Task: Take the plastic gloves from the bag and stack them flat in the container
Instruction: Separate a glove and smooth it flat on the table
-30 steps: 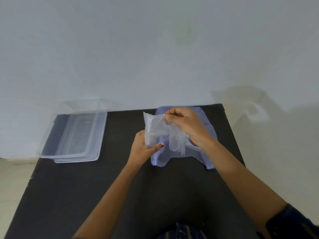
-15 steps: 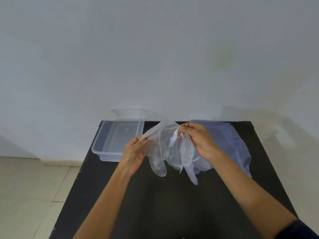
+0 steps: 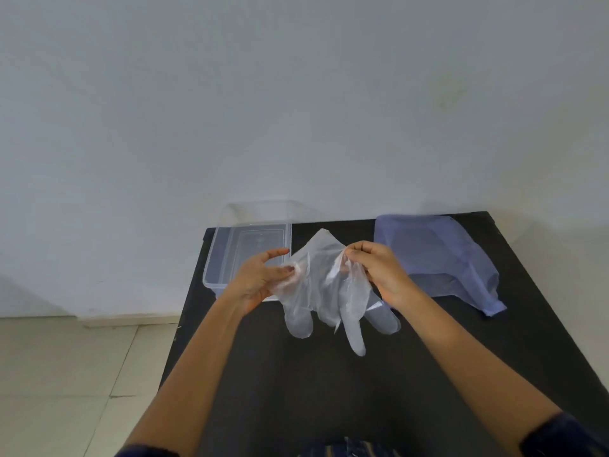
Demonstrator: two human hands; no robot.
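glove (image 3: 324,288): stretched between both hands, held up over the desk (image 3: 329,390), cuff up top, fingers hanging down toward me

left hand (image 3: 260,278): thumb and fingers pinching the glove's left edge

right hand (image 3: 379,272): pinching the right edge near the cuff

container (image 3: 216,258): just behind and left of the left hand, so that one's nearer, looks empty

bag (image 3: 438,255): off past the right hand

next, I'd guess: swing it left and lay it lengthwise along the tub

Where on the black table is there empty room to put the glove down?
The biggest bare patch of the table is the near part, between the two forearms. A narrower strip lies between the container and the bag. It is crowded where the left hand and right hand hold the glove.
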